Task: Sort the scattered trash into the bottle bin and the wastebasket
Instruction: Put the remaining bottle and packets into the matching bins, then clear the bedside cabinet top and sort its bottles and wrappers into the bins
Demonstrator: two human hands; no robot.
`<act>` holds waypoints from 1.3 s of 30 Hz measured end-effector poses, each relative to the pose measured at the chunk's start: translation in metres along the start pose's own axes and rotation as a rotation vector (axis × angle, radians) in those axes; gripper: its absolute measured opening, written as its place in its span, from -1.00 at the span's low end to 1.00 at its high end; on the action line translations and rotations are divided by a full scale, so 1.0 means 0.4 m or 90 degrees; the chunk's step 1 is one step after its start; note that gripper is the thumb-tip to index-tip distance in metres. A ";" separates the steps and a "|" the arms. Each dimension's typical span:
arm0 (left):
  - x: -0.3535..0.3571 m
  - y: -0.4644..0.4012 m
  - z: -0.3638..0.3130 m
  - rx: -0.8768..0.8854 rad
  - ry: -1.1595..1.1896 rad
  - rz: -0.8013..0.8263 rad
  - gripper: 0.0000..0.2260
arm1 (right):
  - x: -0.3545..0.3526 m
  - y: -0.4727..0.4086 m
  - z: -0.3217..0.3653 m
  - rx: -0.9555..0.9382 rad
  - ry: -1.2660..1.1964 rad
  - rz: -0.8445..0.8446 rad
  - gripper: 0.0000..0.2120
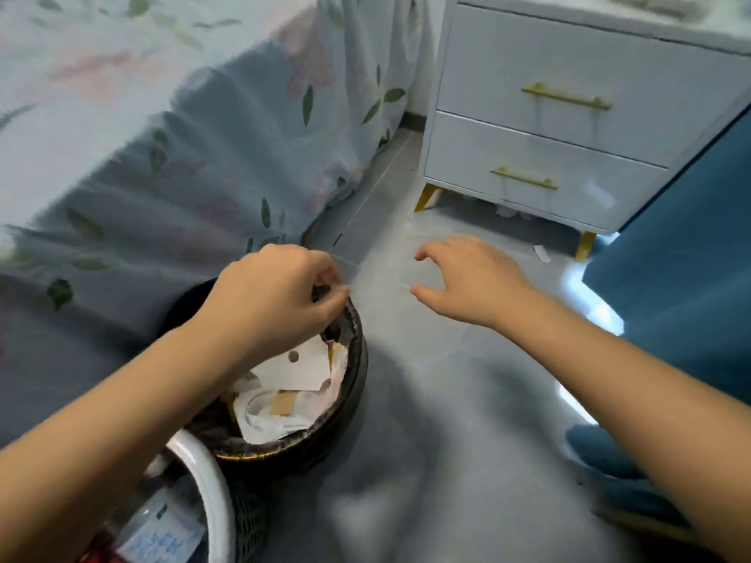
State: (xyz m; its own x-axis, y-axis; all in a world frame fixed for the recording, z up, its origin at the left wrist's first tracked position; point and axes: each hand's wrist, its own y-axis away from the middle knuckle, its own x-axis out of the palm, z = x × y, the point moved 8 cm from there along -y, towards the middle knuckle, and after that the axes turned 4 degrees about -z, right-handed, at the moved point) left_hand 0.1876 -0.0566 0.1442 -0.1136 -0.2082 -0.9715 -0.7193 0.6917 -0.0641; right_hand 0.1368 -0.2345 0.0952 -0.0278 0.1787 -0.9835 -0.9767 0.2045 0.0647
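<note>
Crouching beside the bed (122,164), the person works over the wastebasket (357,359), paper-filled below the left hand (276,298), whose curled fingers seem to pinch something small and blurred. The bottle bin (211,481) sits nearer the body. The right hand (467,278) hovers spread, empty. A scrap (541,253) lies beyond it. Released at the rim, the pinched bit could fall outside.

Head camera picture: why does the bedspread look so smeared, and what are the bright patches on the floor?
Head view: the bedspread is blurred, probably by motion, the hands less so; the nightstand leans from wide-angle distortion; the white patches by the blue fabric are overexposed light on the floor.
</note>
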 end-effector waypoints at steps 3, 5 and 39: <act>-0.103 -0.057 -0.041 -0.020 -0.057 0.083 -0.75 | -0.152 0.024 -0.097 0.087 -0.013 0.044 -0.48; -0.186 -0.086 -0.084 -0.024 -0.082 0.133 -0.74 | -0.265 0.046 -0.155 0.126 -0.025 0.074 -0.48; -0.754 -0.943 -0.322 -0.166 0.303 0.141 -0.76 | -1.019 -0.338 -0.493 0.504 -0.361 -0.017 -0.85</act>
State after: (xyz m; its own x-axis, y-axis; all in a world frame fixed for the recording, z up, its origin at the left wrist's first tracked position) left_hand 0.4050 -0.3439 0.4908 -0.5320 -0.4071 -0.7424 -0.7813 0.5741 0.2451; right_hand 0.2384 -0.5248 0.4540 0.3018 0.5591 -0.7722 -0.5446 0.7659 0.3417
